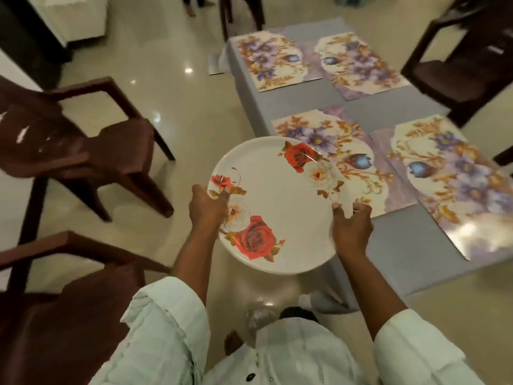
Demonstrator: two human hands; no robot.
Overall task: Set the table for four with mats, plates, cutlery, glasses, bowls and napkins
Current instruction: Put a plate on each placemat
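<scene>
Four Mats Down, Plates in Hand at the Table's Near Corner

Four floral mats lay on the grey-covered table: two at the far end and two nearer, side by side in pairs. No plates, cutlery, glasses, bowls or napkins were seen on any of them.

The person held a white plate with red roses level, over the floor at the table's near left corner, its far edge overlapping the nearer left mat in view. Rims showing beneath its near edge suggested a stack, though the count could not be told. The left hand gripped the left rim, thumb over the top. The right hand grasped the right rim, fingers curled about the edge. The picture was somewhat blurred.

Assessment: the mat step appeared complete and the plate step was in hand, none yet placed. The next move would call for carrying the load over the nearest mat, lowering one plate flat on its centre, and freeing one hand while the other supports the remainder.

Brown chairs stood about the table.
</scene>
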